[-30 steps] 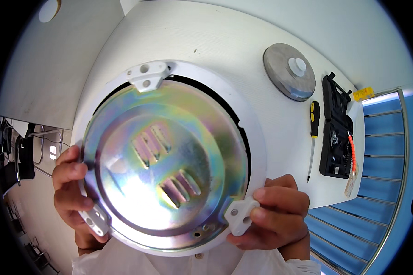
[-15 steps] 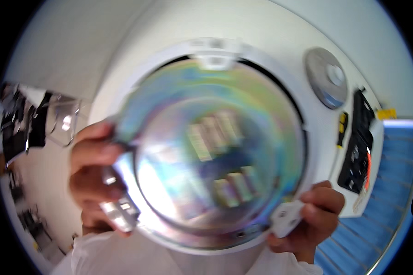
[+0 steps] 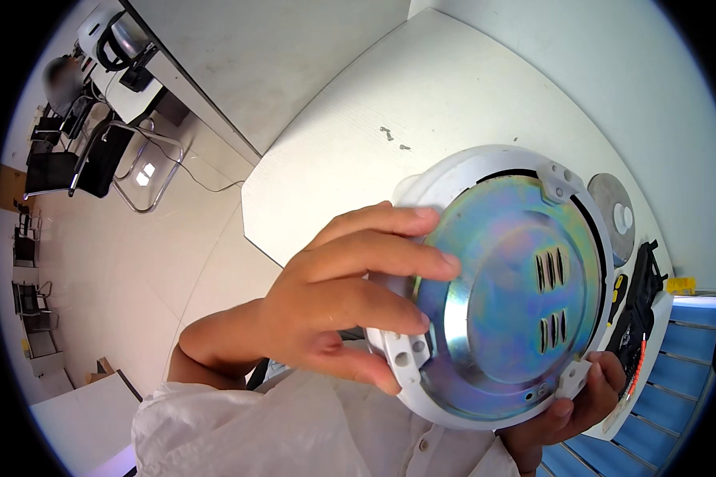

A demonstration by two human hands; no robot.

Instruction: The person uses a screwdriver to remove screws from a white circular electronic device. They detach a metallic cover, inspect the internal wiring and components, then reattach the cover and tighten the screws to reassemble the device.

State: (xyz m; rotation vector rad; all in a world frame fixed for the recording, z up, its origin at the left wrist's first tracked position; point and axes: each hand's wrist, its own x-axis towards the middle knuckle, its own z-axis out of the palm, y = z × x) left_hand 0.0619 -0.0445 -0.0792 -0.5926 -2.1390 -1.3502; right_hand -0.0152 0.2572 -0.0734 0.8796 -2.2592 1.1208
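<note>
Nearest: left hand [image 3: 326, 290], fingers spread over the round appliance [image 3: 509, 278] at its 9 o'clock edge, thumb lower, by the white foot [image 3: 406, 355] at 8. Can't tell if that hand bears any load. Right hand [image 3: 593, 401] pinches the edge around the foot [image 3: 573, 379] at 5; part of it is hidden behind the rim.

Appliance is held up in front of the shirt [image 3: 294, 429], off the counter [image 3: 334, 175], between 3 and 4 o'clock of view centre.

For a solid hold, I'd keep the two hands on opposite sides of the rim, thumb and fingers wrapping it, with skin off the sheet-metal slots [image 3: 550, 269] since edges may be sharp. Plate looks slick; feet and rim should grip better. Best turned slowly, both hands sharing weight.

Pointing: metal underside faces the camera, somewhat tilted, so the circle reads as an oval. Round body, no real long axis; flat axis runs roughly toward the viewer. Slots run about 12 to 6. Third foot [image 3: 559, 184] sits at 1.

Beyond, on the counter, from the appliance: small grey bits [image 3: 387, 135] at 11, probably screws; grey lid [image 3: 608, 203] with white knob at 2; screwdriver [image 3: 616, 298] and black tool case [image 3: 643, 290] at 3.

Farthest: chairs [image 3: 52, 171], between 9 and 10 of view centre.
</note>
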